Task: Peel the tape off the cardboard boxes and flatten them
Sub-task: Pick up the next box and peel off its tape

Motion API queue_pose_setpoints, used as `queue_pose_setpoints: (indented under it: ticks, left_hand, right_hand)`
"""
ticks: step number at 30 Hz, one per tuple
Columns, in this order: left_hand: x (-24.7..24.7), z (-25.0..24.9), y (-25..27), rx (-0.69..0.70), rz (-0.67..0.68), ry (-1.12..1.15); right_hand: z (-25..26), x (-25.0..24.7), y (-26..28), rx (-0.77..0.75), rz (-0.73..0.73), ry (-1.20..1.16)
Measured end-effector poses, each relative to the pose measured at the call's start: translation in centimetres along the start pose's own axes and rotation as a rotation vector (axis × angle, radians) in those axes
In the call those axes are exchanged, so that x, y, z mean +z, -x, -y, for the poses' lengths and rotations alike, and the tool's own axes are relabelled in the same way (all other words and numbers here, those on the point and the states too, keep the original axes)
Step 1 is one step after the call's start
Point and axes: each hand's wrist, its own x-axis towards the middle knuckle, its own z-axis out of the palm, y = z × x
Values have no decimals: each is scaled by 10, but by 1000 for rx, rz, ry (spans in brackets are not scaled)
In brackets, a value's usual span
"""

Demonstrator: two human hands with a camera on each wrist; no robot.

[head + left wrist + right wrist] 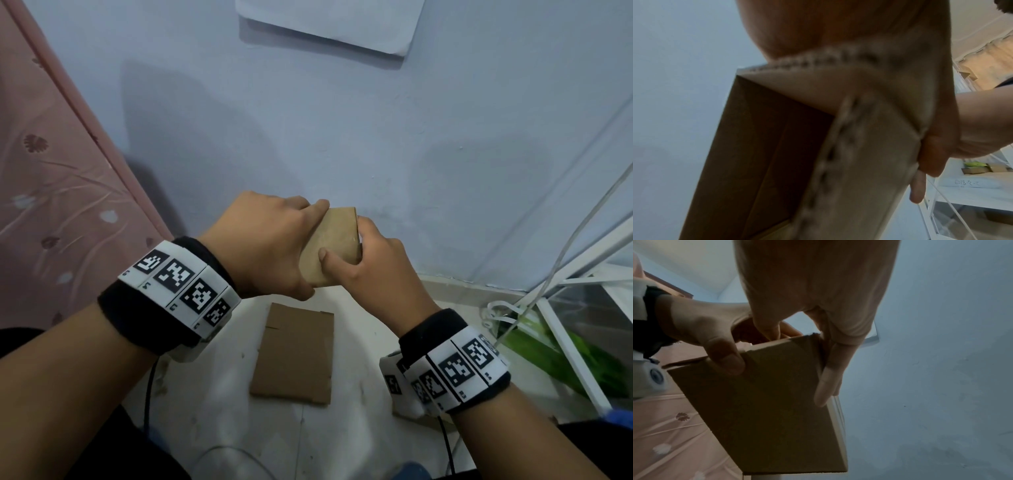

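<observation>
A small brown cardboard box [330, 246] is held in the air in front of a blue wall. My left hand [274, 246] grips its left side, thumb underneath and fingers over the top edge. My right hand [371, 263] grips the right side, with the thumb on the near face. In the left wrist view the box [760, 146] is open, its flaps apart and its inside dark. In the right wrist view a pale glossy strip [838, 418], maybe tape, runs down the box's [766, 410] right edge under my right fingers [828, 378]. A flattened cardboard sheet [294, 353] lies on the floor below.
A pink flowered bedspread [51, 192] fills the left side. A white wire rack [565, 342] with something green in it stands at the right. A white sheet of paper [329, 24] hangs on the wall. Black cables [148, 387] trail over the white floor.
</observation>
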Motion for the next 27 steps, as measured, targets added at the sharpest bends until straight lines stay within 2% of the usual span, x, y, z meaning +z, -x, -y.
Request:
queue_pose_setpoints:
  ticks: [9, 15, 27]
  left_hand:
    - [5, -4, 0, 5, 13, -11]
    - [6, -7, 1, 17, -6, -23]
    - [6, -6, 2, 7, -52, 6]
  right_hand:
    - [-3, 2, 2, 43, 18, 1]
    - [-1, 4, 1, 54, -26, -63]
    - [-2, 2, -1, 39, -51, -20]
